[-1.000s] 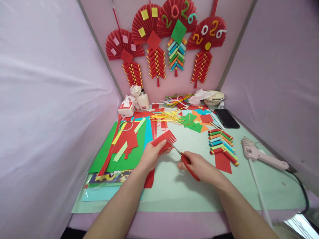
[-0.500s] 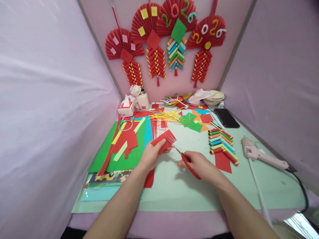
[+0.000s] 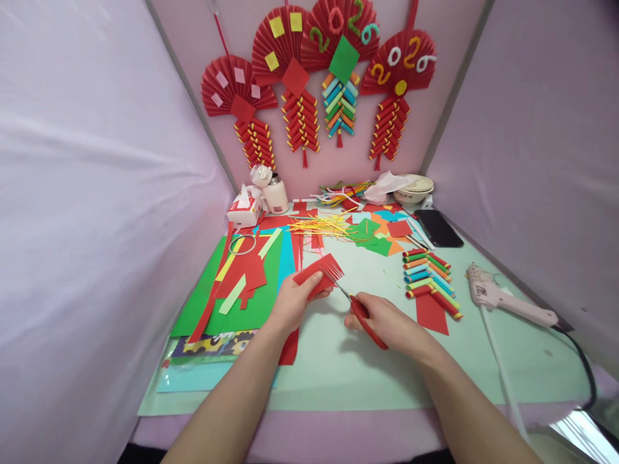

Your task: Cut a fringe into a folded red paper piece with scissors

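Observation:
Between the thumb and fingers of my left hand (image 3: 296, 298) is a piece of red paper (image 3: 316, 269), its right end slit into thin fringe strips. My right hand (image 3: 382, 319) grips red-handled scissors (image 3: 366, 322), fingers closed round the handles. The blades point up and left and meet the fringed end of the paper. To the right, rolled paper tubes (image 3: 430, 277) in several colours lie in a slanted double row, with a red paper piece (image 3: 432, 314) under their lower end. Left of my hands, red and pale green strips lie on green sheets (image 3: 203, 290).
A glue gun (image 3: 507, 303) with its cord lies at the right, and a black phone (image 3: 439, 229) behind it. Yellow paper strips (image 3: 322, 224), a tissue box (image 3: 244, 209), a white bottle (image 3: 275, 194) and bowls (image 3: 414, 187) stand farther back. Red fan decorations (image 3: 341, 32) hang on the wall.
The view has shifted very slightly. Both hands keep nearly the same place, with the scissors still at the paper's fringed end.

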`<action>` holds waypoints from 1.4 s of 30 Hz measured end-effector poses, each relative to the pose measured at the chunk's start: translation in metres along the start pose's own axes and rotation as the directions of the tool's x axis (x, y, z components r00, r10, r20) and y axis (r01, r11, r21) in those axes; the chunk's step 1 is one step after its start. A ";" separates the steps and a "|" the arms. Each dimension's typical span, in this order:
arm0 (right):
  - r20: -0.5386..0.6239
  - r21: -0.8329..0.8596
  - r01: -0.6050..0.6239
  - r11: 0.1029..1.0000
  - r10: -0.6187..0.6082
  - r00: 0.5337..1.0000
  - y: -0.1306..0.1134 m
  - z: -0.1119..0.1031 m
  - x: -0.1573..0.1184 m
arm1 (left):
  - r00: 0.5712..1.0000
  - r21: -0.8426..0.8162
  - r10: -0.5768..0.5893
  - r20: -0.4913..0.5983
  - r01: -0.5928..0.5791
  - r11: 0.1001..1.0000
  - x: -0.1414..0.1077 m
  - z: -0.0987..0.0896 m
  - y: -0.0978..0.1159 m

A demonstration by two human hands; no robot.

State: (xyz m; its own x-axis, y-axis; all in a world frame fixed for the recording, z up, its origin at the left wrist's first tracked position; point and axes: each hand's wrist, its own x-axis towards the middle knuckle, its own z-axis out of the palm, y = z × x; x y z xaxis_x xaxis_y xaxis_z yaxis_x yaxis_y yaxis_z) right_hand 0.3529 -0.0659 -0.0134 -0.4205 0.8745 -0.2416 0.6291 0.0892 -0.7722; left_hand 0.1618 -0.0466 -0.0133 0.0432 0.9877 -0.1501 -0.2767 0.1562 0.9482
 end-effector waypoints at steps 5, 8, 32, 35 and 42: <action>-0.011 -0.003 0.005 1.000 -0.005 1.000 -0.004 -0.002 -0.003 | 0.997 0.038 -0.016 0.070 0.013 0.999 -0.002 0.002 -0.002; -0.021 -0.006 0.011 1.000 -0.012 1.000 -0.004 -0.001 -0.003 | 0.997 0.052 -0.022 0.078 0.018 0.998 -0.002 0.003 -0.004; -0.094 -0.017 0.008 1.000 -0.010 0.996 0.002 0.006 0.006 | 0.998 0.032 -0.030 0.052 0.028 0.999 -0.002 0.004 -0.003; -0.093 -0.015 0.002 1.000 -0.004 0.996 0.001 0.006 0.006 | 0.997 0.044 -0.045 0.055 0.042 0.998 -0.003 0.004 -0.002; -0.049 0.016 -0.020 1.000 0.021 0.999 -0.002 0.002 0.002 | 0.996 0.062 -0.076 0.056 0.072 0.995 -0.003 0.003 0.001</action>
State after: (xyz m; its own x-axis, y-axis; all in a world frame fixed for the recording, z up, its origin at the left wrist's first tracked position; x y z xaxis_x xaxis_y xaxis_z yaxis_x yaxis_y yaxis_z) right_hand 0.3497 -0.0656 -0.0136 -0.3753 0.8983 -0.2286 0.6271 0.0644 -0.7763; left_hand 0.1642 -0.0499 -0.0115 0.1175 0.9716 -0.2055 -0.2129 0.2268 0.9504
